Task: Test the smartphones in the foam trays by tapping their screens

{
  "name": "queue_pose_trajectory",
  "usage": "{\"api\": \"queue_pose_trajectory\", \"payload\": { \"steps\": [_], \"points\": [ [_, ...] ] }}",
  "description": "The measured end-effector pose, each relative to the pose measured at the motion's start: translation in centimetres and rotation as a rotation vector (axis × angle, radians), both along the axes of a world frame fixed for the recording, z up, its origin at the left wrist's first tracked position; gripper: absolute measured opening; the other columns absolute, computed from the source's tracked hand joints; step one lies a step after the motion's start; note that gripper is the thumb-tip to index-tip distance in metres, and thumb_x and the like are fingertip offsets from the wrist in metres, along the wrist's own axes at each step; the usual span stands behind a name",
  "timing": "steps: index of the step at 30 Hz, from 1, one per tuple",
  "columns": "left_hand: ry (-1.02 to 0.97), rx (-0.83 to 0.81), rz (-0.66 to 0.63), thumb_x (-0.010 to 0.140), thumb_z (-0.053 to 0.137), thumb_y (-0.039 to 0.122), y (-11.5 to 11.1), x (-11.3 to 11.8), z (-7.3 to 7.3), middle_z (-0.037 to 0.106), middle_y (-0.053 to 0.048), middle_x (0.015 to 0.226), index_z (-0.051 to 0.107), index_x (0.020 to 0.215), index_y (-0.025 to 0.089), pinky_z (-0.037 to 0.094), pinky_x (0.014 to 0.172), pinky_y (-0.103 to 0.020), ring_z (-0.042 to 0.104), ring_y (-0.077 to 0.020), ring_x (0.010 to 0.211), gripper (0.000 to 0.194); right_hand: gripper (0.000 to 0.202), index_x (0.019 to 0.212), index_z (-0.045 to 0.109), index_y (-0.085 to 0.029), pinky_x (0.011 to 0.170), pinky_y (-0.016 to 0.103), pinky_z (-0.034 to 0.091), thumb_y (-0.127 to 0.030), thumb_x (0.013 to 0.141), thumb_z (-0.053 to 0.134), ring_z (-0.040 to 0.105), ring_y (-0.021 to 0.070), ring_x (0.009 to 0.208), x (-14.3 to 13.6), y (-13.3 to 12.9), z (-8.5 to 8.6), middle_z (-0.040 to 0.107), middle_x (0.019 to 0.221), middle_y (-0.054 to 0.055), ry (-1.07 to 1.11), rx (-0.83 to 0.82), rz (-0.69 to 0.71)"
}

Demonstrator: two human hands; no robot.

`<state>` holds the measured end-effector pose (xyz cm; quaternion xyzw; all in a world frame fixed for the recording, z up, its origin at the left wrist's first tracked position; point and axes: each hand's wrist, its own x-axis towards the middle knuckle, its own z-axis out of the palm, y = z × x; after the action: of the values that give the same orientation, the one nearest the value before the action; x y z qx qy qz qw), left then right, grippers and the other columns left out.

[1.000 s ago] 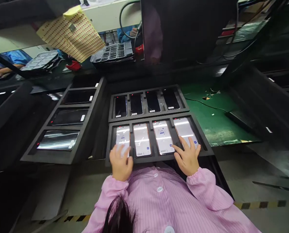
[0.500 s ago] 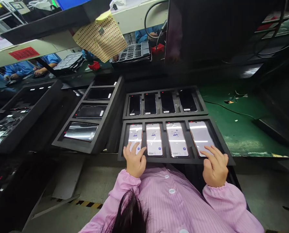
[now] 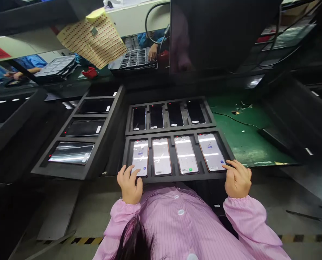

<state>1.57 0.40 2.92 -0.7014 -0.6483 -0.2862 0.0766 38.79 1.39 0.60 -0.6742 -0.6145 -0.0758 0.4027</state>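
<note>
Several lit smartphones lie in the front black foam tray (image 3: 174, 178). My left hand (image 3: 130, 185) is open over the lower left of the leftmost phone (image 3: 140, 153), whose screen has a small blue drawing. My right hand (image 3: 238, 179) is open at the lower right corner of the rightmost phone (image 3: 211, 151), a fingertip close to its blue button. Between the hands, one phone (image 3: 161, 155) has a mostly white screen, and another phone (image 3: 186, 153) displays a green button. Neither hand grips anything. Whether the fingertips touch the glass, I cannot tell.
Behind stands a second foam tray (image 3: 172, 129) of dark phones. A tilted foam tray (image 3: 69, 172) with dark phones is at left. Green matting (image 3: 255, 144) with a cable (image 3: 234, 118) lies right. A dotted yellow sheet (image 3: 93, 41) hangs above; a co-worker's hand (image 3: 152, 52) shows behind.
The view has swung right. The middle phones' drawings are gone, one now with a green button; the rightmost screen has gained a drawing. My right hand has shifted off that screen to its corner.
</note>
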Motion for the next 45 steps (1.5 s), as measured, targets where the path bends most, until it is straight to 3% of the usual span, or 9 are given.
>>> {"api": "queue_pose_trajectory", "payload": {
  "steps": [4,9,12,16,21,26,32,39,45],
  "points": [
    [-0.067,0.106,-0.013,0.077,0.043,0.019,0.4,-0.9,-0.1,0.06,-0.01,0.101,0.06,0.092,0.018,0.033,0.097,-0.047,0.044,-0.0267,0.115,0.022,0.04,0.078,0.068,-0.021,0.093,0.047,0.028,-0.034,0.084,0.031,0.05,0.0257,0.108,0.7,0.1,-0.5,0.064,0.103,0.008,-0.047,-0.155,-0.11],
    [-0.102,0.152,0.015,0.078,0.043,0.019,0.4,-1.2,0.1,0.06,-0.01,0.101,0.059,0.089,0.016,0.033,0.098,-0.046,0.046,-0.0257,0.115,0.02,0.041,0.09,0.069,-0.023,0.094,0.057,0.022,-0.036,0.086,0.03,0.033,0.0316,0.124,0.5,0.2,-0.2,0.052,0.126,0.008,-0.106,-0.311,-0.143],
    [-0.088,0.104,0.058,0.078,0.042,0.021,0.2,-1.3,0.2,0.06,-0.01,0.101,0.06,0.087,0.017,0.032,0.099,-0.046,0.046,-0.025,0.115,0.021,0.04,0.09,0.067,-0.021,0.095,0.059,0.021,-0.037,0.086,0.031,0.029,0.0337,0.126,0.6,0.2,-0.3,0.049,0.128,0.01,-0.088,-0.259,-0.163],
    [-0.051,-0.011,0.068,0.078,0.041,0.022,0.0,-0.9,0.4,0.061,-0.009,0.101,0.064,0.08,0.019,0.033,0.099,-0.044,0.043,-0.0245,0.117,0.023,0.034,0.094,0.06,-0.016,0.093,0.052,0.03,-0.036,0.082,0.035,0.042,0.0304,0.116,1.2,0.4,-1.1,0.052,0.119,0.016,0.056,-0.105,-0.157],
    [-0.048,-0.115,0.078,0.078,0.041,0.025,0.3,-0.8,-0.1,0.059,-0.009,0.108,0.065,0.084,0.021,0.031,0.099,-0.045,0.042,-0.0257,0.118,0.025,0.037,0.108,0.051,-0.012,0.093,0.047,0.036,-0.033,0.081,0.039,0.045,0.0276,0.113,1.4,0.6,-1.5,0.049,0.118,0.019,0.168,-0.091,-0.069],
    [-0.222,-0.224,0.342,0.08,0.039,0.033,1.7,-1.8,-0.3,0.05,-0.017,0.123,0.054,0.111,0.012,0.033,0.098,-0.042,0.044,-0.0264,0.118,0.04,0.04,0.116,0.047,-0.012,0.094,0.047,0.038,-0.032,0.083,0.037,0.043,0.0253,0.116,1.7,0.3,-1.1,0.046,0.122,0.018,0.219,-0.091,-0.045],
    [-0.42,-0.553,0.669,0.081,0.037,0.04,3.4,-1.8,1.4,0.06,-0.015,0.113,0.047,0.121,0.017,0.042,0.085,-0.041,0.057,-0.0281,0.099,0.047,0.037,0.108,0.058,-0.014,0.094,0.045,0.038,-0.031,0.084,0.035,0.044,0.0252,0.116,1.8,-0.2,-1.1,0.041,0.13,0.016,0.113,-0.207,-0.019],
    [-0.386,-0.569,0.725,0.081,0.035,0.043,3.6,-1.2,1.8,0.064,-0.015,0.105,0.05,0.118,0.019,0.042,0.078,-0.042,0.06,-0.0299,0.088,0.047,0.037,0.107,0.062,-0.019,0.098,0.05,0.032,-0.029,0.086,0.033,0.032,0.0284,0.126,1.5,-0.1,-1.0,0.03,0.139,0.012,-0.059,-0.25,-0.011],
    [-0.358,-0.564,0.738,0.08,0.034,0.044,3.6,-1.3,1.6,0.065,-0.015,0.1,0.052,0.117,0.02,0.043,0.074,-0.041,0.06,-0.0292,0.084,0.047,0.031,0.098,0.067,-0.03,0.093,0.069,0.02,-0.03,0.084,0.04,0.019,0.0374,0.129,-0.6,-0.8,0.4,0.029,0.142,0.005,-0.141,-0.367,-0.051]
  ]
}}
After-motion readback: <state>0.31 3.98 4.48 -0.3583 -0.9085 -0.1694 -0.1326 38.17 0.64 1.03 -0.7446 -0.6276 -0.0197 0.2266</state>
